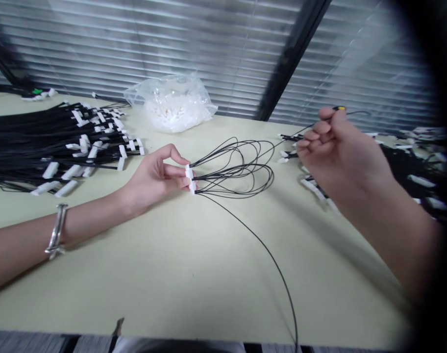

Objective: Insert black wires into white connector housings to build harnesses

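Observation:
My left hand [161, 174] pinches a white plastic connector [190, 179] between thumb and fingers, above the middle of the table. Thin black wires [241, 171] loop out of the connector's right side. One loose wire [271, 252] curves from its lower end down past the table's front edge. Raised at the right, my right hand [332, 142] is closed on a black wire that runs from the loops up to the fingers. A small black and yellow piece [340, 108] shows at its fingertips; I cannot make out what it is.
Bundled black cables with white connectors [87, 142] lie on the pale table [164, 274] at left. More cable bundles [403, 162] lie at right, partly behind my right arm. A clear bag of small white parts [174, 105] rests near the window blinds [209, 44].

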`<state>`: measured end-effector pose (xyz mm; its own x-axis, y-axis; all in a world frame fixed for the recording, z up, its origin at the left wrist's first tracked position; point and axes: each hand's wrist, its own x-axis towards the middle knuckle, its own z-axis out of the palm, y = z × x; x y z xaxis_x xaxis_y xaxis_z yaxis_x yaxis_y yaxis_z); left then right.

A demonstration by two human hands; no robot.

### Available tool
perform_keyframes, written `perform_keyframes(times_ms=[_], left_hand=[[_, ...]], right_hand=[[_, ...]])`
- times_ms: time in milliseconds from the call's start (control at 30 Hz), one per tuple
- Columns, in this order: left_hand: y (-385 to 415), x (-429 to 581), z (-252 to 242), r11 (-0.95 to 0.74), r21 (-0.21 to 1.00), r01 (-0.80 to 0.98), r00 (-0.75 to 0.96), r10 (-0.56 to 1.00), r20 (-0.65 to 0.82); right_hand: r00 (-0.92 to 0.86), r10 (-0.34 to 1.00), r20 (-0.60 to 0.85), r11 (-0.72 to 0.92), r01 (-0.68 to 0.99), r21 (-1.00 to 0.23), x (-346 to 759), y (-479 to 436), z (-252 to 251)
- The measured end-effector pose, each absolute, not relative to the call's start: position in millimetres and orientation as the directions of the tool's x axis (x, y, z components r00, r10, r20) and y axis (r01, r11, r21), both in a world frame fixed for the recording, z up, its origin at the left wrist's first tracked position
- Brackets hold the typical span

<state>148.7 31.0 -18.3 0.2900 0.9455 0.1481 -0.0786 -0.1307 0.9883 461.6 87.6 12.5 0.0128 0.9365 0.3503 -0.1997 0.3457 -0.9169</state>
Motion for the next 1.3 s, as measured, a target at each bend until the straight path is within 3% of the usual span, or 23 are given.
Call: perform_keyframes(times_ms=[167, 467, 600, 633, 700, 767, 1033, 1300], left_hand=[[32, 148, -20, -0.127, 0.989, -0.076, 0.293, 0.945, 0.144], [32, 147, -18, -0.107, 0.991, -0.085, 0.313, 0.941, 0.129], [27, 150, -16, -0.101, 0.990, -0.094, 0.339, 0.932, 0.127], [25, 151, -16, -0.100, 0.991, -0.089, 0.350, 0.928, 0.126], [20, 154, -16, -0.093, 0.992, -0.089, 0.381, 0.917, 0.120], [15, 157, -16, -0.078, 0.992, -0.099, 0.426, 0.897, 0.113], [11, 159, -16, -0.062, 0.987, -0.147, 0.467, 0.875, 0.124], [12, 159, -18, -0.054, 0.983, -0.173, 0.486, 0.864, 0.133]], right_hand=[[-0.041, 0.882, 0.470, 0.472, 0.089, -0.877, 501, 125, -3], [0.004, 0.767, 0.641, 0.631, 0.174, -0.756, 433, 64, 18], [-0.223, 0.680, 0.699, 0.727, 0.335, -0.600, 385, 8, 12], [-0.373, 0.603, 0.705, 0.785, 0.433, -0.443, 378, -1, 8], [-0.502, 0.554, 0.664, 0.804, 0.529, -0.271, 370, -11, 1], [-0.531, 0.548, 0.647, 0.791, 0.581, -0.193, 369, -12, -6], [-0.510, 0.499, 0.700, 0.798, 0.586, -0.141, 374, -4, -6], [-0.554, 0.394, 0.733, 0.810, 0.586, 0.008, 374, -3, -9]])
